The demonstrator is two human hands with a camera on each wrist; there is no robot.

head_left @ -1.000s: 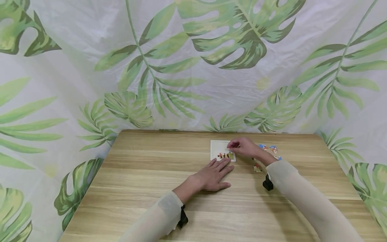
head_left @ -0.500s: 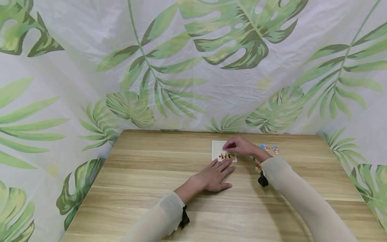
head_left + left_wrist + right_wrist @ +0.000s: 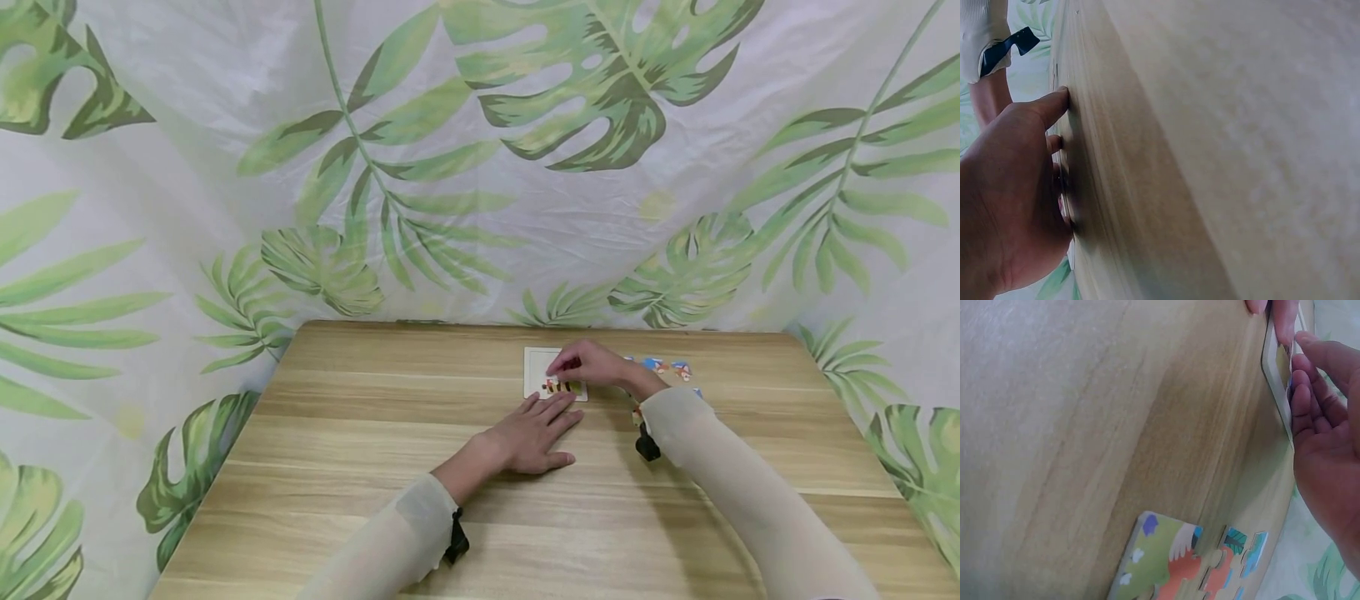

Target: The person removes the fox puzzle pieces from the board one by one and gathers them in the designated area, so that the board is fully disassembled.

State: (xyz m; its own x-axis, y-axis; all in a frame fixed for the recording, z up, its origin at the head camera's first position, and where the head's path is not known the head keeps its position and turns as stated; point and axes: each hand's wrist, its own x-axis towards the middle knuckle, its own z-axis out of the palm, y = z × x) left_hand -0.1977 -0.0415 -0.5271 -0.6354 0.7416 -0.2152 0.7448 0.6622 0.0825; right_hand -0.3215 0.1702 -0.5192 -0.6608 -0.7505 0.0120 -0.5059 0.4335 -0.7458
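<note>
The puzzle tray [image 3: 542, 372], a small white board lying flat toward the far side of the bench [image 3: 375, 467], has the left hand [image 3: 534, 435] flat with fingers straight against its near edge, while the right hand [image 3: 592, 364] above it pinches a piece, loose pieces [image 3: 667, 367] lying just right.

Light: bright, even, diffuse.
Shadows: soft, beneath arms.
Focus: head view sharp; wrist views blurred close-up, lower frame.
</note>
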